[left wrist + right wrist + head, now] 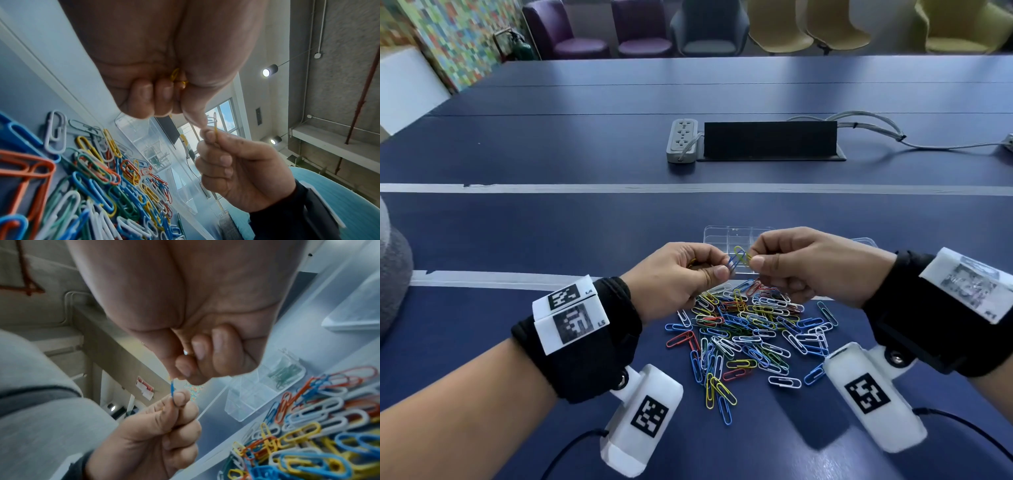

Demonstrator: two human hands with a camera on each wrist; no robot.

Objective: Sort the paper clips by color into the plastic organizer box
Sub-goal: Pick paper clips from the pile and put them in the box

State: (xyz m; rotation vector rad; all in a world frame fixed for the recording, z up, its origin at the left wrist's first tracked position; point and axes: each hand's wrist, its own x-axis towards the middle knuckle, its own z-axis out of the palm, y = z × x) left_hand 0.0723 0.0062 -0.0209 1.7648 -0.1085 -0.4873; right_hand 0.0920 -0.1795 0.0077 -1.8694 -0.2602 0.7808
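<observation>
**Linked clips held between both hands above the pile**

Right above the heap, a blue plastic-coated paper clip (pixel 732 263) and a yellow plastic-coated paper clip (pixel 742 255) hang together in the air, crossing each other between the two hands. The left hand (pixel 681 277) pinches the blue clip's lower end between thumb and forefinger, its other fingers curled in; the left wrist view shows more yellow clips (pixel 177 78) tucked inside that palm. The right hand (pixel 811 263) pinches the yellow clip from the other side with thumb and forefinger, the rest of its fingers folded and holding nothing else that can be seen. The two thumbs sit close, with only the clips between them.

Directly below lies the loose pile of coloured paper clips (pixel 750 329), blue, white, yellow, red and green mixed, spread on the dark blue table (pixel 551 233). Just beyond the hands stands the clear plastic organizer box (pixel 722 236), partly hidden by the knuckles; the right wrist view shows green clips (pixel 284 374) lying in one of its compartments. Its clear lid (pixel 866 242) peeks out behind the right hand.

Farther back on the table rest a grey power strip (pixel 681 140) and, beside it, a black raised cable flap (pixel 770 138) with grey cables (pixel 876 126) running off to the right.
</observation>
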